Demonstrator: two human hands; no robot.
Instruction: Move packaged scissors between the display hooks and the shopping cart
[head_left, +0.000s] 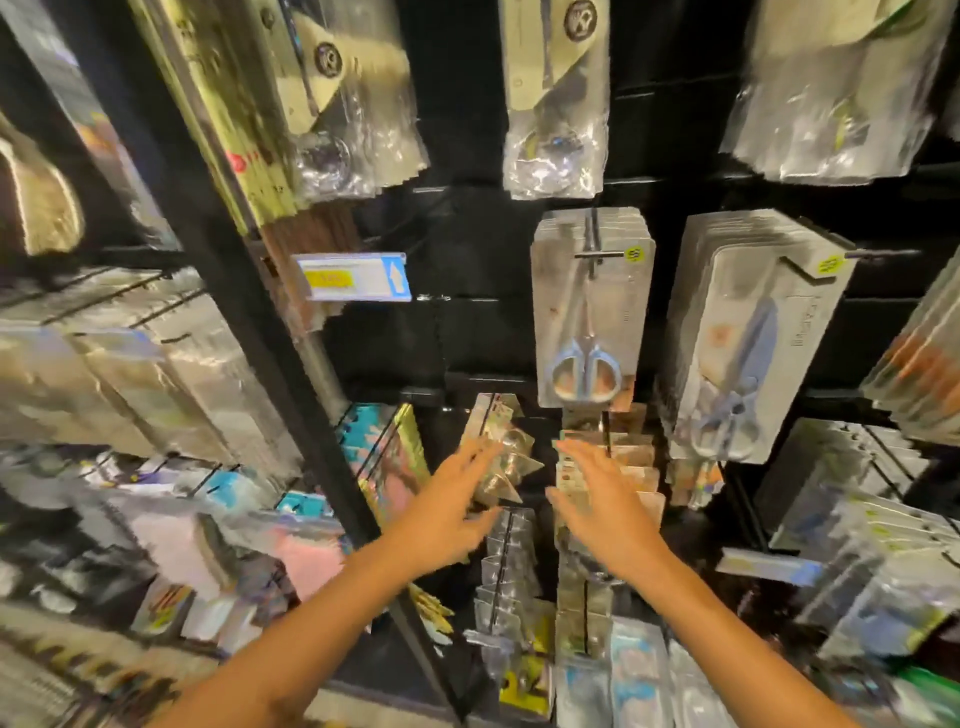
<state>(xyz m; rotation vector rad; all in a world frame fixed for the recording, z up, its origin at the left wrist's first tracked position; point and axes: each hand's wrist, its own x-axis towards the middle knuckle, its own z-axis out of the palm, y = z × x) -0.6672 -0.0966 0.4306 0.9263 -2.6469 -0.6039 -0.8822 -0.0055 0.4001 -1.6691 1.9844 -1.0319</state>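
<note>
Packaged scissors (592, 312) hang on a display hook (600, 254) just past the middle of the view toward one o'clock, blue handles at the bottom of a pale card, with more cards stacked behind. A second stack of scissor packs (748, 343) hangs at three o'clock from it, separated by a narrow strip of black back panel (467, 322). At nine o'clock from the first pack the panel is bare out to a blue and yellow price tag (353, 278) and a slanting black upright (249, 291), which is the widest free room in view. Below, at six o'clock, two columns of small clear packets crowd close: the left column (501, 457) and the right column (608, 467), with a dark gap between them.

Both arms reach up from the lower edge. The left hand (447, 506) has its fingers spread and nearly straight, their tips against the left column's packets; motion blur hides whether any packet is pinched. The right hand (605, 506) is also spread flat, fingers extended over the front of the right column, touching or just off it, and closed on nothing. Neither hand reaches the scissor packs, which hang above the fingertips at twelve o'clock.
</note>
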